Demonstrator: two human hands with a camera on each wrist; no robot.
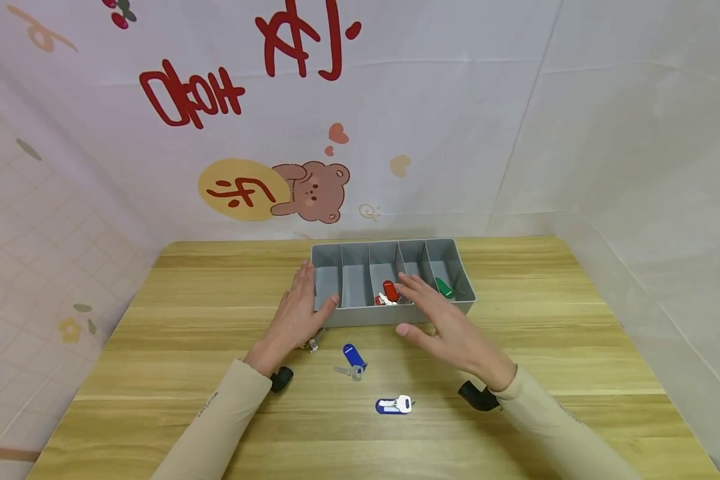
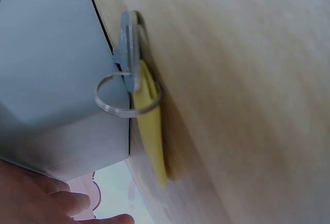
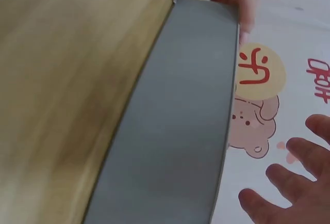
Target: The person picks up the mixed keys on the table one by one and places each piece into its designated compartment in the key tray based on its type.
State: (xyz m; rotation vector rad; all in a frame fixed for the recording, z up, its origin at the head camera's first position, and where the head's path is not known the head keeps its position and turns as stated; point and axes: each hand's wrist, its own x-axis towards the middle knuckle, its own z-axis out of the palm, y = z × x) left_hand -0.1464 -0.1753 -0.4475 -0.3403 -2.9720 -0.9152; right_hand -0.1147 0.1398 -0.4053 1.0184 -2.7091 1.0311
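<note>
My left hand lies along the left end of a grey divided box, fingers straight and thumb over its front rim. Spread fingers of my right hand hover over the box's front right, holding nothing. In the box, a red key tag sits with a key in the middle compartment, and a green key tag is in the rightmost one. Under my left hand, a key with a ring and yellow key tag lies against the box's front wall.
On the wooden table, before the box, lie a blue key tag with a key and, nearer me, another blue key tag under its key. Behind the box hangs a white printed curtain.
</note>
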